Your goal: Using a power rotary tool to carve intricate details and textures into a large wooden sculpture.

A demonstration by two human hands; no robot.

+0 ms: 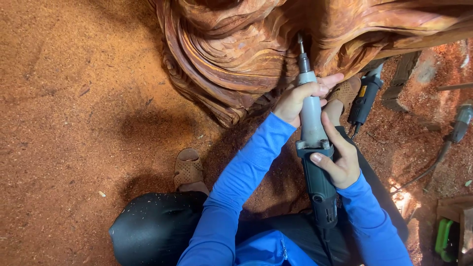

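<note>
two hands on one die grinder [314,148], a long tool with a pale grey neck and dark green body, running from the lap up to the carved wood sculpture [256,49]. left hand [300,98] wrapped tight round the grey neck near the front, fingers curled closed over it, thumb side toward the wood. right hand [340,157] clasped round the green body just behind the grey collar, thumb pressed on the side, fingers closed on the far side. the grinder's thin bit [299,44] points up into a dark groove of the reddish, wavy-ridged carving (whether the tip touches the wood is hard to tell). both sleeves blue, trousers black with chips on the knee [152,221]. brown perforated sandal [188,170] on red sawdust floor [74,98]. a second black power tool [364,101] lies just right of the left hand, another grey tool with cord [458,125] well apart at the right edge.
</note>
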